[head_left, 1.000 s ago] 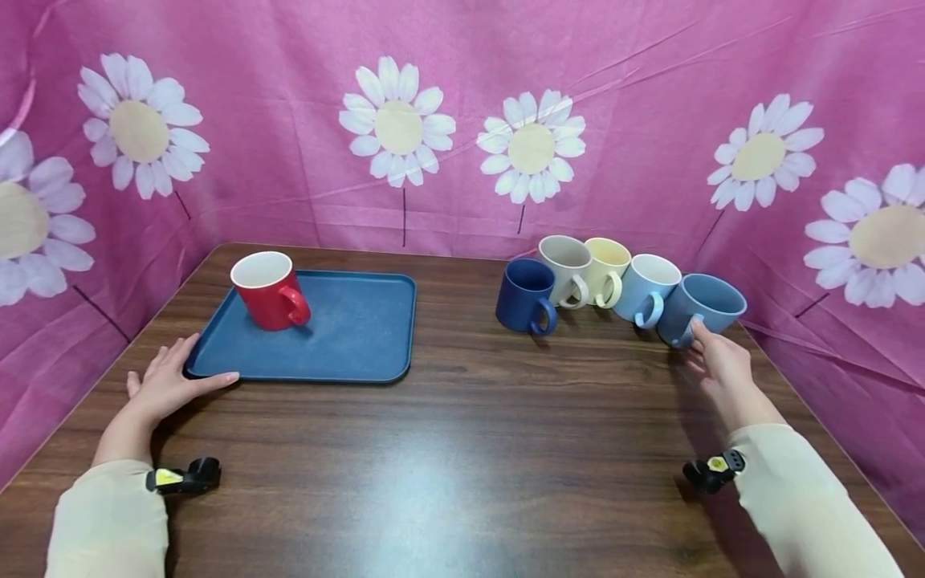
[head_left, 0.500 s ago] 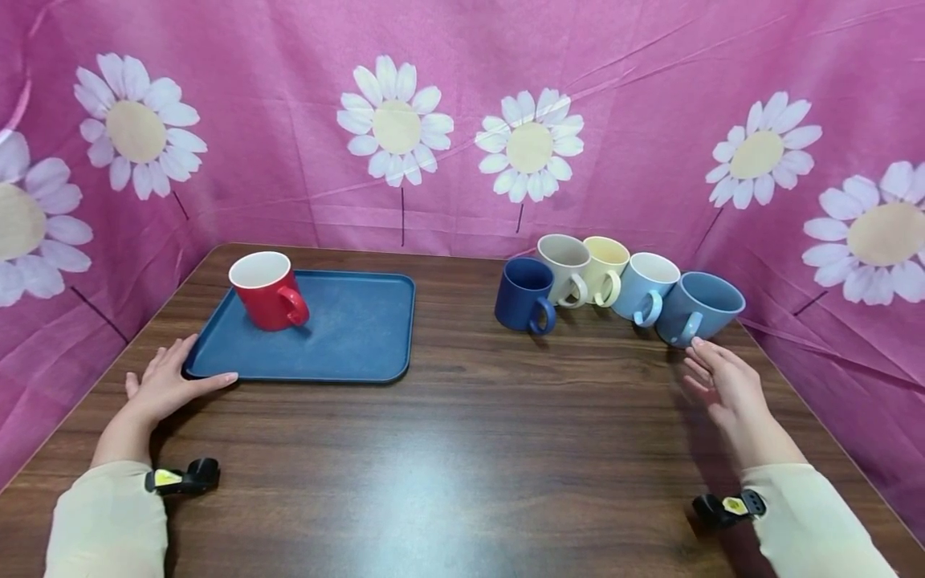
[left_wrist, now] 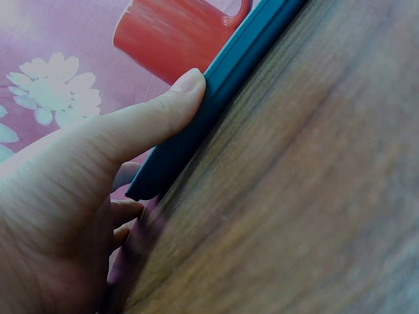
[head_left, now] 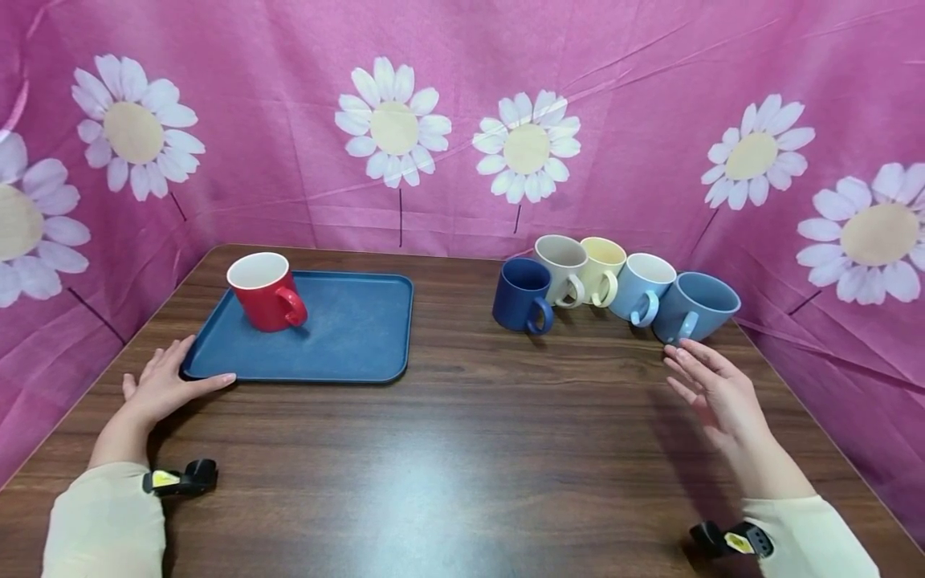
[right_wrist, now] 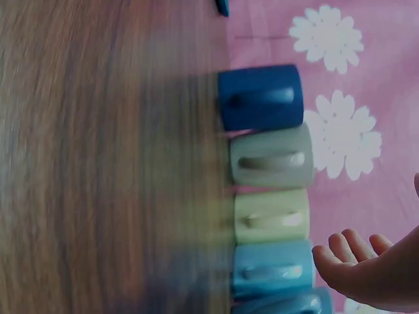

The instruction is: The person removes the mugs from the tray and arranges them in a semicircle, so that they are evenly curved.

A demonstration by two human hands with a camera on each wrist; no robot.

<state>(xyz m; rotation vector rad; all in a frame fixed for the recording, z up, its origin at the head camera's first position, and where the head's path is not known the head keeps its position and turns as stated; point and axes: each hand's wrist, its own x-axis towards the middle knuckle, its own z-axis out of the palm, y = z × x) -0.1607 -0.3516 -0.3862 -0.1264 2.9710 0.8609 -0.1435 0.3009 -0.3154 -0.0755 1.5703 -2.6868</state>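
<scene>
My left hand (head_left: 162, 388) lies at the near left corner of a blue tray (head_left: 347, 353), thumb extended along its front rim and fingers spread by its left side. In the left wrist view the thumb touches the tray rim (left_wrist: 226, 75). A red mug (head_left: 262, 301) stands upright on the tray's left part, handle to the right. On the right, my right hand (head_left: 730, 409) hovers over the table just in front of a grey-blue mug (head_left: 697, 305), fingers loosely extended and holding nothing. Beside that mug stands a light blue mug (head_left: 639, 285).
Further left in the row stand a pale yellow mug (head_left: 601, 273), a grey mug (head_left: 560, 269) and a dark blue mug (head_left: 520, 295), handles toward the front right. A pink cloth (head_left: 462, 96) with daisies hangs behind the wooden table (head_left: 462, 449).
My right hand has let go of the grey-blue mug's handle and drawn back toward me, its fingers loosening. My left hand, the tray and the red mug have stayed put.
</scene>
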